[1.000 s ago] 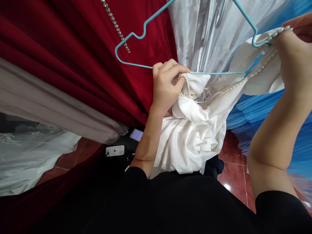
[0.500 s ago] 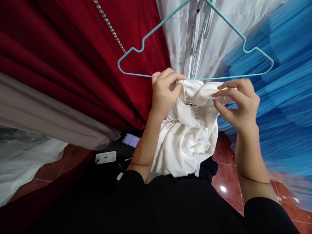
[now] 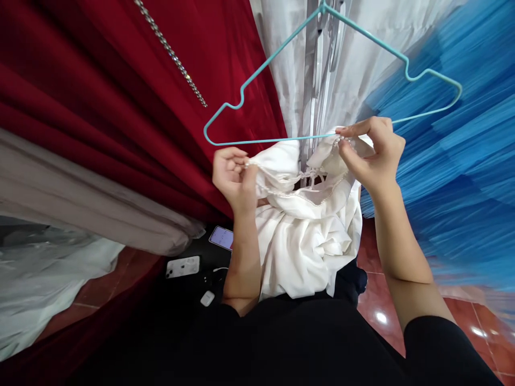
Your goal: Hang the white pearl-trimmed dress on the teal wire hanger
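Red satin drape (image 3: 100, 96) fills the left; blue tulle (image 3: 462, 177) on the right, white hanging cloth (image 3: 281, 64) between. White dress (image 3: 298, 252) at center, bunched in folds in front of the person's black top (image 3: 261, 343), its upper part raised to just under the hanger's lower bar. Light-blue hanger (image 3: 273, 140) spans above it, left corner over the red satin, right corner over the blue.

Hands well apart, both clamped on the dress. Left hand (image 3: 233, 177) pinches its left edge at the pearl trim (image 3: 318, 205), below the bar and off it. Right hand (image 3: 372, 155) pinches the other side right at the bar; can't tell if it grips the bar too.

Black surface (image 3: 189, 292), left of the dress: lit-screen phone (image 3: 222, 237) near far edge, partly behind left forearm; white-backed phone (image 3: 183, 267) toward left edge; small white case (image 3: 207, 298) nearer the person.
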Available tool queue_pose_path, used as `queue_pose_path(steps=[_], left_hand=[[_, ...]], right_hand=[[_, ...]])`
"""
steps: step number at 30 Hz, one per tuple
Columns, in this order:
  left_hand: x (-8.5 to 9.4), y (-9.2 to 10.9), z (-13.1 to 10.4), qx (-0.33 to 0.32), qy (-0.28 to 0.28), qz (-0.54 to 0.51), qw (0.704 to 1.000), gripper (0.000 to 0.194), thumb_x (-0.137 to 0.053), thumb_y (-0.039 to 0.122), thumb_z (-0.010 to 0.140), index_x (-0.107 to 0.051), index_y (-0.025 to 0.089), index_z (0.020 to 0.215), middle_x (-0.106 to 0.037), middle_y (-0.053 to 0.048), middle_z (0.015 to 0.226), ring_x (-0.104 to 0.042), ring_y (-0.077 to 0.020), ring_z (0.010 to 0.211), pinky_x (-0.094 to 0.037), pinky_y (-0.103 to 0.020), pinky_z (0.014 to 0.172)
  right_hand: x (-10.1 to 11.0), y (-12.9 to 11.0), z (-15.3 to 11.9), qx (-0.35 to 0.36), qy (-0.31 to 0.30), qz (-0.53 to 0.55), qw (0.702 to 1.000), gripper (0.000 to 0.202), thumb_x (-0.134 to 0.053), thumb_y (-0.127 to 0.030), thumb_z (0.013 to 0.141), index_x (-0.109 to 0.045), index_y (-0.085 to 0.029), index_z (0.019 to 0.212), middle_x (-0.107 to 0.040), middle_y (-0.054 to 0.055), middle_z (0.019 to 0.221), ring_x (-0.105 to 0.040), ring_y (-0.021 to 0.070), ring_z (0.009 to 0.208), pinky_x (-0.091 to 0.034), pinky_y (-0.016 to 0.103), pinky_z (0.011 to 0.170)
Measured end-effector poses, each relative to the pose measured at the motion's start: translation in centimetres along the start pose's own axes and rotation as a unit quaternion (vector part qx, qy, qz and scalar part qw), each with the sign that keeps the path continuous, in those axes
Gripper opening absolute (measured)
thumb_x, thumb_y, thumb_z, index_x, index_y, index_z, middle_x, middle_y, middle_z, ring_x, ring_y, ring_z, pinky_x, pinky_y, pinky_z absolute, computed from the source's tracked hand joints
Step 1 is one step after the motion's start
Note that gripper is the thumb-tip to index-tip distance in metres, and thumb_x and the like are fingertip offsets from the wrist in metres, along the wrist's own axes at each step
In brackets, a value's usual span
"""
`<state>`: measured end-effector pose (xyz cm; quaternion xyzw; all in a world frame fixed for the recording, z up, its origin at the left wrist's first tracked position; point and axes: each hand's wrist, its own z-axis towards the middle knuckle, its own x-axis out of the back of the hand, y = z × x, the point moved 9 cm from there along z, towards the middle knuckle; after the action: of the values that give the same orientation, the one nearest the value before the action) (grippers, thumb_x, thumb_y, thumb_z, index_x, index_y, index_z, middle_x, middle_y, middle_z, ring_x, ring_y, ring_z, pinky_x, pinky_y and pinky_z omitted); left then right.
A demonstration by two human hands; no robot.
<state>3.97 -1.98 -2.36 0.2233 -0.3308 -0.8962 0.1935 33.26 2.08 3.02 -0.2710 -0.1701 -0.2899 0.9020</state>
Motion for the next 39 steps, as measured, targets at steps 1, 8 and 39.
queue_pose_path(steps=[1,8,39], left_hand=[[1.4,-1.2,0.6,0.029,0.032,-0.004,0.999,0.021,-0.073,0.013,0.073,-0.062,0.024,0.088,-0.050,0.003,0.077,-0.051,-0.0138,0.067,-0.039,-0.031,0.062],[6.6,-2.6,10.1,-0.041,0.099,0.059,0.993,0.047,-0.086,0.031,0.072,-0.041,0.023,0.080,-0.039,0.000,0.080,-0.047,-0.0148,0.071,-0.050,-0.034,0.071],[-12.1,3.6,0.4,-0.080,-0.370,0.138,0.915,0.030,-0.059,-0.002,0.095,-0.076,0.022,0.099,-0.075,-0.002,0.094,-0.072,-0.0196,0.091,-0.055,-0.036,0.084]], right_hand=[[0.0,0.0,0.1,-0.006,-0.005,-0.004,1.000,0.011,-0.062,-0.029,0.099,-0.070,-0.033,0.105,-0.081,0.000,0.105,-0.076,0.0286,0.102,-0.055,0.062,0.110],[-0.3,-0.1,-0.3,-0.015,-0.011,-0.025,1.000,0.009,-0.065,-0.030,0.098,-0.070,-0.035,0.104,-0.082,0.000,0.109,-0.077,0.0301,0.107,-0.057,0.064,0.111],[12.0,5.9,-0.5,-0.172,0.313,-0.041,0.933,0.029,-0.056,0.000,0.070,-0.048,-0.028,0.068,-0.047,-0.005,0.065,-0.041,0.0117,0.059,-0.042,0.032,0.065]])
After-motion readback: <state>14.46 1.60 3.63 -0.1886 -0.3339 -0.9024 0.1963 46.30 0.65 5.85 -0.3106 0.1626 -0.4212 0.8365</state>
